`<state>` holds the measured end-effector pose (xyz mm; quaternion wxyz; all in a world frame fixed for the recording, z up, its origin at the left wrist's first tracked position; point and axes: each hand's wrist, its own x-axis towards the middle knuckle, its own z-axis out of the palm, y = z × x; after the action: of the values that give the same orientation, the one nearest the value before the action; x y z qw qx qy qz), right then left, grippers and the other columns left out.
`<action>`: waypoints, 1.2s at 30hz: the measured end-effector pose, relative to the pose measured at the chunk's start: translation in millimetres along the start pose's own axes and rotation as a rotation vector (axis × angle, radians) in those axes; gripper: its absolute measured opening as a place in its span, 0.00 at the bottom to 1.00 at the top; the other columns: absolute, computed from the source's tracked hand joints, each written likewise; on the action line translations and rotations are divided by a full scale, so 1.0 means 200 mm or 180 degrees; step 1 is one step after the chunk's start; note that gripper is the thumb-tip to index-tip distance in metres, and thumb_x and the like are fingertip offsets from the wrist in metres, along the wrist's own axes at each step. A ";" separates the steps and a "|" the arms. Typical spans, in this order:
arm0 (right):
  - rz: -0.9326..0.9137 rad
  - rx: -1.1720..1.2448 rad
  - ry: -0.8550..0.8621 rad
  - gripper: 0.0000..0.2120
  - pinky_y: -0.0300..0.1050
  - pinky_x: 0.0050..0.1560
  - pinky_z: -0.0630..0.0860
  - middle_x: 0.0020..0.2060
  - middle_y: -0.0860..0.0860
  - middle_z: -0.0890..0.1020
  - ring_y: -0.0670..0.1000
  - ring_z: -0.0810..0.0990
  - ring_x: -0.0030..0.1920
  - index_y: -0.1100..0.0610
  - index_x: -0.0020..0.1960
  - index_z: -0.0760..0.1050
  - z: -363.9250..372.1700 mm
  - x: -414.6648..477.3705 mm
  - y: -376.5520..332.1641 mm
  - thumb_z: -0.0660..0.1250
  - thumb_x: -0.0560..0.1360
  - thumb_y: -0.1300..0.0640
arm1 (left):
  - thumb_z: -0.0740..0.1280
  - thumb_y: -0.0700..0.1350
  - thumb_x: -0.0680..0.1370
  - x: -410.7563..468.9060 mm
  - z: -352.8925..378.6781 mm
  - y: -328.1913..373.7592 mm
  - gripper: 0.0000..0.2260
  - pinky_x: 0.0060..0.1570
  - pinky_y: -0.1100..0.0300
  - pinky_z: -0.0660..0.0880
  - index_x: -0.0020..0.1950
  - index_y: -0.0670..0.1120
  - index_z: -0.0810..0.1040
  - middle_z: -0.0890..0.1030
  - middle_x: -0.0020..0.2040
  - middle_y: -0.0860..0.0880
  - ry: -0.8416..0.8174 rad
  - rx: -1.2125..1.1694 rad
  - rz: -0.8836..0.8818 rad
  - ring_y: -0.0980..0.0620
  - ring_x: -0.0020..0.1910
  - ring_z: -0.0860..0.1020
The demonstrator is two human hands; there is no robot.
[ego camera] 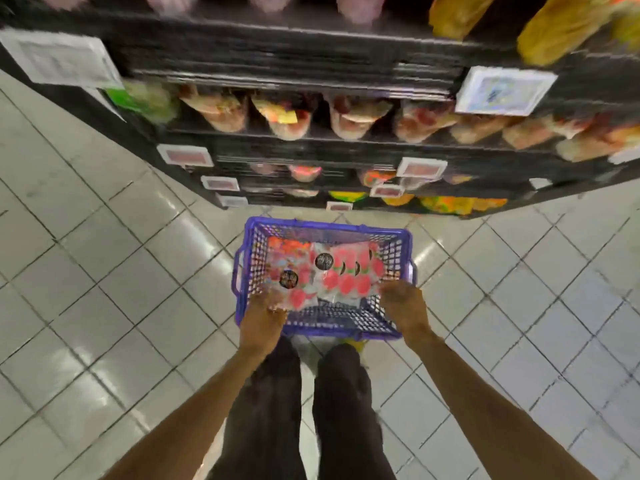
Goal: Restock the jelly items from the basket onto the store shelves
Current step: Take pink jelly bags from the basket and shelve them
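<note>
You're at the pick-up step: both hands are down in the purple plastic mesh basket at lower centre, among the clear packets of pink jelly. Your left hand touches a packet's near edge and your right hand is by the right wall, but it's too blurry to tell whether either one grips. Next you need a firm hold, then a lift to the already-crowded black store shelves up top.
</note>
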<state>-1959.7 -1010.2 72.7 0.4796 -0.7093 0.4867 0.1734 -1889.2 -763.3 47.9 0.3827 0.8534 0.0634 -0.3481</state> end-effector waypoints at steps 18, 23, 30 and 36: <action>0.0026 -0.1531 -0.0399 0.12 0.40 0.41 0.69 0.54 0.59 0.82 0.57 0.81 0.52 0.65 0.60 0.75 0.99 1.26 0.71 0.60 0.79 0.61 | 0.72 0.41 0.72 1.16 0.72 -0.99 0.27 0.58 0.53 0.72 0.68 0.35 0.69 0.74 0.64 0.36 0.0069 0.0979 -0.0721 0.39 0.61 0.75; 0.0420 -0.1369 -0.0040 0.19 0.44 0.43 0.75 0.55 0.61 0.82 0.59 0.82 0.54 0.68 0.65 0.69 1.14 1.38 0.74 0.60 0.81 0.55 | 0.72 0.52 0.74 1.32 0.86 -1.06 0.37 0.68 0.45 0.68 0.73 0.34 0.59 0.67 0.70 0.36 0.0028 0.1206 -0.1209 0.37 0.69 0.68; 0.0957 -0.0673 -0.0561 0.12 0.41 0.45 0.74 0.46 0.55 0.81 0.54 0.80 0.49 0.59 0.53 0.77 1.20 1.40 0.75 0.64 0.79 0.50 | 0.77 0.57 0.68 1.29 0.84 -1.05 0.43 0.65 0.46 0.70 0.69 0.32 0.61 0.70 0.65 0.34 0.0400 0.1383 -0.1213 0.37 0.66 0.70; 0.0751 0.0886 -0.0481 0.06 0.46 0.42 0.76 0.39 0.56 0.80 0.56 0.78 0.44 0.63 0.51 0.76 1.07 1.29 0.73 0.62 0.77 0.67 | 0.78 0.57 0.67 1.21 0.72 -0.93 0.32 0.42 0.65 0.77 0.61 0.37 0.76 0.85 0.47 0.44 0.0044 0.0185 -0.1749 0.50 0.45 0.84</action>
<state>-1917.2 -973.5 -289.6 0.5846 -0.5591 0.5483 0.2123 -1855.9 -772.1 -286.9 0.2488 0.8172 0.2850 -0.4347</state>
